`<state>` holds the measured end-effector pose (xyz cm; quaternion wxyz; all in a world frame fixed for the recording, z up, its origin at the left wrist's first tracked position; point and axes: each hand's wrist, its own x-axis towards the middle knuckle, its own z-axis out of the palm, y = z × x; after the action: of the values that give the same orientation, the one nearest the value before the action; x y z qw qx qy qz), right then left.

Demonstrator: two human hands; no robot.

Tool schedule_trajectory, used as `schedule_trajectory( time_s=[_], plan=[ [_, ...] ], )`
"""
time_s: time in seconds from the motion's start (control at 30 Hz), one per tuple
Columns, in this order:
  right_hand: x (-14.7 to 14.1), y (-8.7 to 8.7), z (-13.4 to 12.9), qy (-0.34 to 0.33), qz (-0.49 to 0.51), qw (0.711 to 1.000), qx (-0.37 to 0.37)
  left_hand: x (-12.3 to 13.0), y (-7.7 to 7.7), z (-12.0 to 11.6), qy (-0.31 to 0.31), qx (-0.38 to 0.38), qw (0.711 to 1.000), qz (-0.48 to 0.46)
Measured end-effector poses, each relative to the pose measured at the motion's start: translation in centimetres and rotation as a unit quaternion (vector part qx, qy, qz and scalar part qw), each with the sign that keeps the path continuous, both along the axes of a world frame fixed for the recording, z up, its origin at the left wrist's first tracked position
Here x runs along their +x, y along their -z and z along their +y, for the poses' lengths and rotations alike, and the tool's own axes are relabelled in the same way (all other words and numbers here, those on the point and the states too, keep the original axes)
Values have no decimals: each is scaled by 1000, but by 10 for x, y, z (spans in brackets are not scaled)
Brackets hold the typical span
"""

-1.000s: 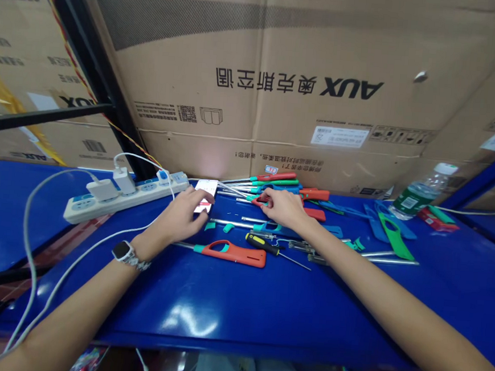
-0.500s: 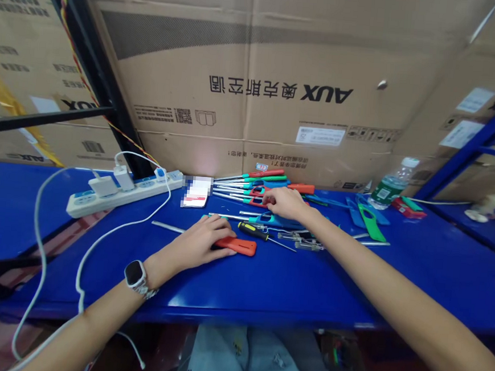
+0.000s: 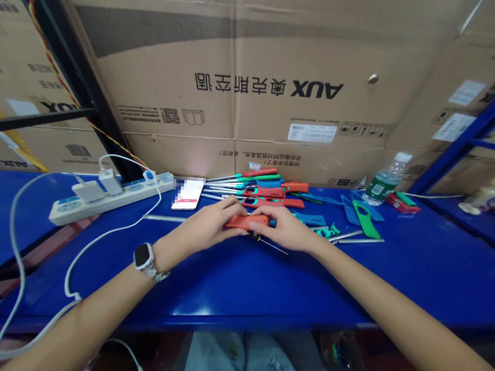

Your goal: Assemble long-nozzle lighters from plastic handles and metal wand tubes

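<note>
An orange-handled long-neck lighter (image 3: 248, 222) lies between my hands, its metal rod pointing left. My left hand (image 3: 210, 224) is closed around the handle's left part. At the other end, the fingers of my right hand (image 3: 289, 227) also grip it. Just beneath the handle a screwdriver (image 3: 274, 247) shows only its thin shaft; the rest is covered by my right hand. Behind my hands lies a row of lighters with red handles (image 3: 268, 192) and green or blue ones, rods to the left. Loose metal tubes (image 3: 359, 240) and a green casing piece (image 3: 367, 219) lie right of my right hand.
A phone (image 3: 188, 197) lies left of the lighter row. Further left is a white power strip (image 3: 116, 197) with chargers and trailing white cables. A water bottle (image 3: 383, 183) and a small red box (image 3: 401, 204) stand at the back right. Cardboard boxes (image 3: 258, 49) wall off the back.
My right hand has left a red lighter in the row and come forward onto the orange lighter. My left hand has shifted slightly with its grip kept. The view has moved a little.
</note>
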<state>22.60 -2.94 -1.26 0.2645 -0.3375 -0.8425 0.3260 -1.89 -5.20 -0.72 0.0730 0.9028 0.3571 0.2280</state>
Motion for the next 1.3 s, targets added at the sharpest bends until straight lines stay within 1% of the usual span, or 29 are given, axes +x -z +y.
schedule_trajectory(
  time_s=[0.07,0.1,0.17,0.27,0.33,0.4,0.5,0.6,0.7,0.83,0.93,1.17,1.3],
  plan=[
    [4,-4,11,-7,36,999,-35,7,-7,17,7,25,1000,1],
    [7,-7,19,7,49,998,-37,10,-9,28,4,40,999,-3],
    [15,-11,38,48,58,997,-15,11,-12,52,-5,53,999,-8],
    [27,-14,70,84,56,995,6,8,-14,91,-29,47,998,-44],
    [31,-12,91,110,68,992,-7,6,-13,114,-40,35,998,-46],
    [33,-9,110,143,68,987,-1,5,-10,134,-51,22,998,-43],
    [31,-6,127,199,11,978,66,9,-2,156,-59,23,997,-43],
    [30,-4,130,261,-100,953,120,13,11,169,-64,36,996,-40],
    [32,0,128,283,-174,934,133,15,23,175,-57,53,996,-41],
    [36,8,124,311,-191,920,145,15,30,172,-50,73,995,-50],
    [38,10,117,318,-178,920,140,16,29,166,-49,79,995,-41],
    [34,0,87,307,-161,926,149,16,27,154,-61,91,993,-41],
    [43,1,71,296,-164,929,147,18,23,137,-77,115,989,-55]
  ],
)
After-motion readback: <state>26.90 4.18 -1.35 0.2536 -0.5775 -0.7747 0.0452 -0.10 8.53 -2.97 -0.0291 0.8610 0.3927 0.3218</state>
